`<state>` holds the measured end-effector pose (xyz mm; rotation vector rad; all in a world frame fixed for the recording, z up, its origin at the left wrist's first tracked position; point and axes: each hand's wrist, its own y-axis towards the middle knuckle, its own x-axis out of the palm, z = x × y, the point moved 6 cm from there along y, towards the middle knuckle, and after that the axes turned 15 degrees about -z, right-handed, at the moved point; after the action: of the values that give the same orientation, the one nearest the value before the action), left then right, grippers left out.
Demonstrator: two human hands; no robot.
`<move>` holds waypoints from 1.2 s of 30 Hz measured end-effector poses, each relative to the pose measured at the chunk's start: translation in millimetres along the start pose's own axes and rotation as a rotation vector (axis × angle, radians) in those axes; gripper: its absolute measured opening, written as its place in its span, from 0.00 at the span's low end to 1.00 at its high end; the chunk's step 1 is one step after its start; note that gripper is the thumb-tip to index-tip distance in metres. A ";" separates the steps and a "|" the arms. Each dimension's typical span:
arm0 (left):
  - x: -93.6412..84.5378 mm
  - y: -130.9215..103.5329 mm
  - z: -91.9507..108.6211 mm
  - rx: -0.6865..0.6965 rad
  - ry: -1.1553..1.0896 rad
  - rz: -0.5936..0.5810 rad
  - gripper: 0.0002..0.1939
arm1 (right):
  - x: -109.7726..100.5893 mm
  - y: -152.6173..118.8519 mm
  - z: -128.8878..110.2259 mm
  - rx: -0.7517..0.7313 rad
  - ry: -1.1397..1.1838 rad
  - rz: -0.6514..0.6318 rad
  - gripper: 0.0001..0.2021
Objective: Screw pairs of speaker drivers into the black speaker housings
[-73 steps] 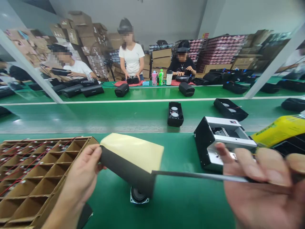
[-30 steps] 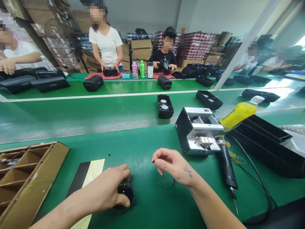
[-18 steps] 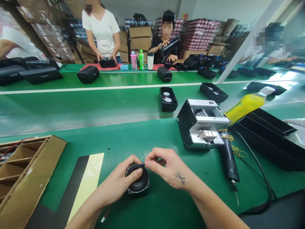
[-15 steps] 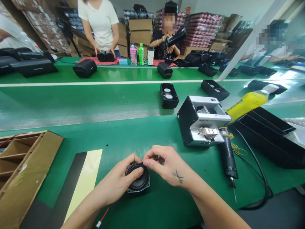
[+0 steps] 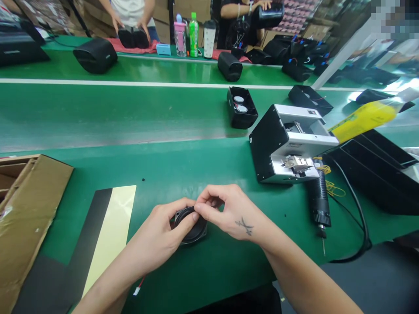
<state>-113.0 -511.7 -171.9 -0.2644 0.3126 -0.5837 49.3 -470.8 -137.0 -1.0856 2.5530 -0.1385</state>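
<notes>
A round black speaker with a square metal frame is held low over the green table. My left hand grips it from the left, thumb lying across its front and fingers behind it. At its top edge, my right hand pinches with thumb and forefinger a thin black piece that runs along the rim; how far it extends is hidden by the fingers. A red wire with a white connector shows below my left forearm.
A cardboard box and a black and yellow sheet lie left. At right are a silver-black machine, an electric screwdriver and a yellow bottle. Beyond, speaker housings and two people's hands.
The view has tilted down and shifted. The speaker is tipped more, its face seen at a flatter angle, and both hands stay on it, with my left thumb nearer my right fingertips.
</notes>
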 end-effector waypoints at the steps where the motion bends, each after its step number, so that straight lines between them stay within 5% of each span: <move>1: -0.1 -0.1 1.0 -0.001 0.016 -0.006 0.18 | 0.0 0.4 0.9 0.006 0.005 -0.004 0.06; 15: -3.5 -3.1 7.6 0.020 -0.032 0.057 0.10 | -1.2 1.4 7.3 0.031 0.035 -0.069 0.09; 28: 0.6 -5.5 16.7 -0.007 0.158 -0.068 0.21 | 1.2 2.8 4.8 0.022 0.004 -0.024 0.07; 36: -2.1 -4.7 15.5 0.075 0.158 0.009 0.25 | -1.2 -6.4 -1.9 -0.007 -0.131 0.071 0.05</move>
<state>-111.4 -511.9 -155.6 -0.1442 0.4430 -0.6071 53.7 -474.6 -133.4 -0.9724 2.4725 -0.0394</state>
